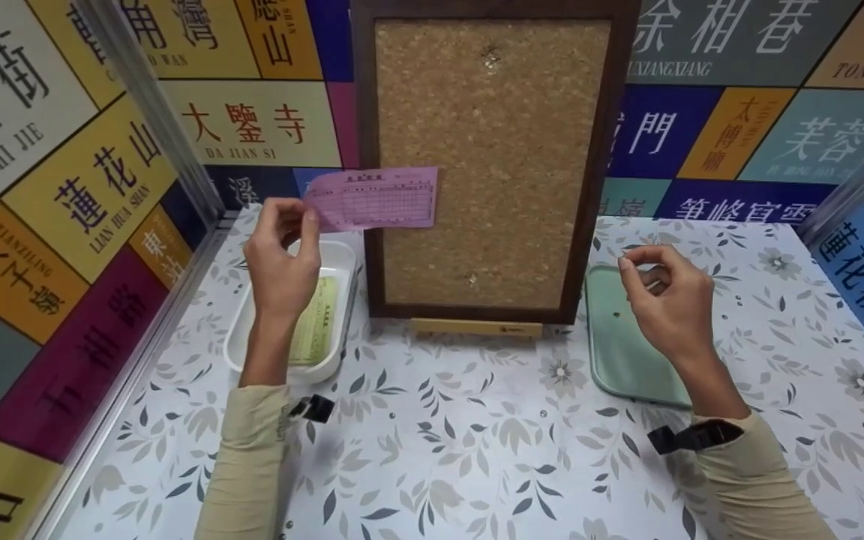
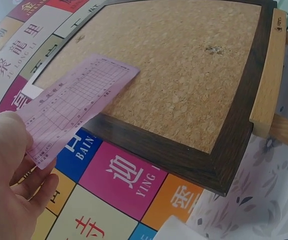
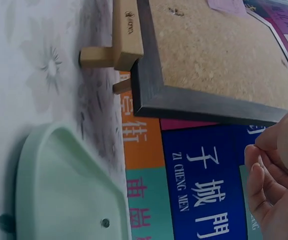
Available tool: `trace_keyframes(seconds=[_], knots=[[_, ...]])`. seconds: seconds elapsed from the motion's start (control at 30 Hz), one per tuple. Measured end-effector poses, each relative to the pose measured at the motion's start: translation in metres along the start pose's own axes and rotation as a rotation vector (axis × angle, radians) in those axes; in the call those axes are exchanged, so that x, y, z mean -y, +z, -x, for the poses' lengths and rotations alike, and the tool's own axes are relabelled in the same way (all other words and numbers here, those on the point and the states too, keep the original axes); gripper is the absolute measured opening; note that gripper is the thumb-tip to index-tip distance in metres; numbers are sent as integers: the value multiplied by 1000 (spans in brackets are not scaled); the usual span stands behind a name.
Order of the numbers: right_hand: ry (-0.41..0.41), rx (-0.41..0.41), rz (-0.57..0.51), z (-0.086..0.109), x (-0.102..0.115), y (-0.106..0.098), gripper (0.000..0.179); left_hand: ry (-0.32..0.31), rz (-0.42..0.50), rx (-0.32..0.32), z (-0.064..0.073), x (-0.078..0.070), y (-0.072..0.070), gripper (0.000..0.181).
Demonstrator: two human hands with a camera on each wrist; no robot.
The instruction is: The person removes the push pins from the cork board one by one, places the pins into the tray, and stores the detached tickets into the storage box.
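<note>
My left hand (image 1: 282, 259) pinches a pink printed paper slip (image 1: 379, 199) by its left end. The slip's right part overlaps the left edge of a framed cork board (image 1: 488, 150); whether it touches the cork I cannot tell. Above a pale green tray (image 1: 627, 360), my right hand (image 1: 668, 296) is raised with thumb and index fingertips together. Anything tiny between those fingertips is too small or hidden to make out. One small metallic thing (image 3: 105, 223) lies in the tray. The right wrist view shows the right hand (image 3: 279, 175) beside the board's dark frame.
A wooden stand (image 1: 477, 328) supports the upright board. At left, partly behind the left forearm, a white tray (image 1: 342, 330) holds yellow-green paper slips (image 1: 316, 322). Panels with large lettering (image 1: 259, 124) enclose the flower-patterned table (image 1: 462, 450) at the back and sides.
</note>
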State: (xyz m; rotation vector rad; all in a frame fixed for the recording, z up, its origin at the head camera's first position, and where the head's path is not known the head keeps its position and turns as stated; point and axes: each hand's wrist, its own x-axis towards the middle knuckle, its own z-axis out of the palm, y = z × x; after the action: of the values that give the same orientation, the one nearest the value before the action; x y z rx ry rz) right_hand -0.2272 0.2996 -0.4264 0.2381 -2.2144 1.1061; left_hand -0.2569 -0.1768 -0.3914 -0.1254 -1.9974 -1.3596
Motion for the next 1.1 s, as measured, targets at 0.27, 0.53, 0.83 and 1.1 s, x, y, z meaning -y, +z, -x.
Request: trace_keyframes(seconds=[0.27,0.53,0.83,1.1], knots=[[27,21,31,1,-13,-8,16,7,28,0,0,0,-5,16],[60,54,69,1,-20,-11,17,32,49,-9,1,1,-7,15],[85,105,73,0,-27,-10,15,29,15,8,1,-8,-13,15],[141,174,122,3,-32,-9,18,50,-16,27,-1,4,-17,16]])
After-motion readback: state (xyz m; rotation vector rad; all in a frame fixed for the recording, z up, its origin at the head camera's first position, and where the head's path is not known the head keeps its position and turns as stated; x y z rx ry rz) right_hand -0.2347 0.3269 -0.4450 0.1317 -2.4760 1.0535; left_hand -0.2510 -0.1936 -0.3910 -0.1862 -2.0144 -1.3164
